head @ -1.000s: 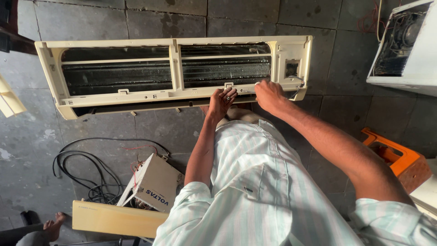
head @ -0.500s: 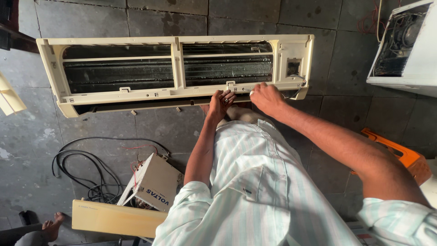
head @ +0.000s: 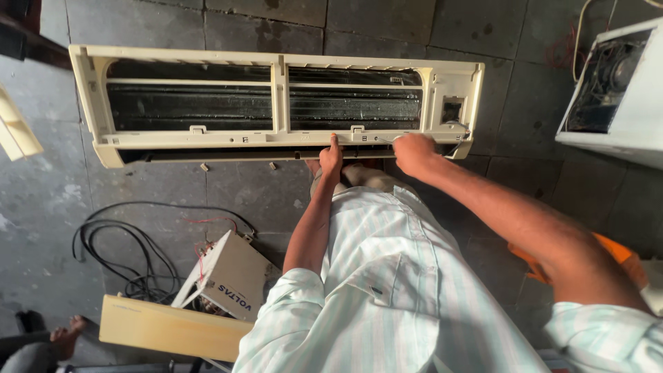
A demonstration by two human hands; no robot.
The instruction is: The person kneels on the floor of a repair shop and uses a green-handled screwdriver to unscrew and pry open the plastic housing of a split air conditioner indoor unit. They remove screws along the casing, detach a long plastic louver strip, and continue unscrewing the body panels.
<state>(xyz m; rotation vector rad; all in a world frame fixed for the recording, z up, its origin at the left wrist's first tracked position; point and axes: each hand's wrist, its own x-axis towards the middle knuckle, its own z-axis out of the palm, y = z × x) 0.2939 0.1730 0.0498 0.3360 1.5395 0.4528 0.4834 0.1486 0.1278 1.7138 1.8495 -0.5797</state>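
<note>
A cream split air conditioner indoor unit (head: 276, 141) lies on the grey stone floor with its front cover off, so the dark coil fins show. My left hand (head: 331, 156) grips the unit's lower front rail near the middle, thumb pointing up. My right hand (head: 413, 152) is a closed fist on the same rail a little to the right, below the small control opening (head: 452, 110). A thin metal tool tip (head: 384, 140) sticks out of the fist towards the left. My striped shirt fills the lower middle of the view.
A coil of black cable (head: 117, 255) lies at lower left beside a cream electrical box (head: 235, 280) and a long cream panel (head: 169, 330). Another white unit (head: 615, 90) stands at upper right, with an orange object (head: 618, 252) under my right arm. Another person's foot (head: 65, 335) is at bottom left.
Both hands stay on the front rail. My left hand's fingers have curled in with the thumb up. The view has shifted slightly.
</note>
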